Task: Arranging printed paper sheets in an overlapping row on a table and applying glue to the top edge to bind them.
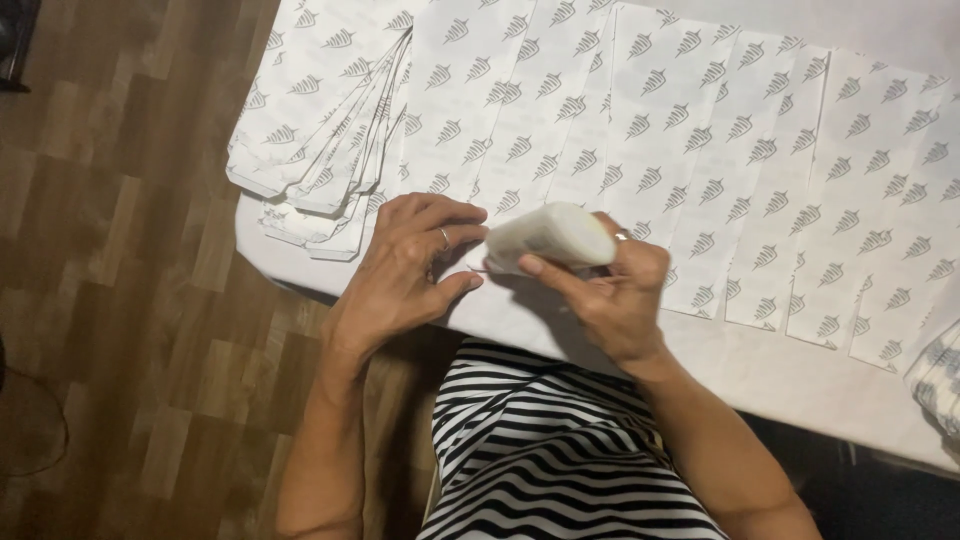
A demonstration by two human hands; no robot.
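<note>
Glue bottle point(553, 236) gripped in right hand point(610, 295); left hand point(405, 265) flat, open, on patterned sheets point(700, 150); stack point(320, 140) beside.

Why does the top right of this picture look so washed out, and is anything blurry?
Head view: strong light bleaches the table at the top right; the white bottle in the right hand looks soft and slightly blurred; the left hand casts a faint shadow on the patterned sheets; the wooden floor is dimmer.
</note>
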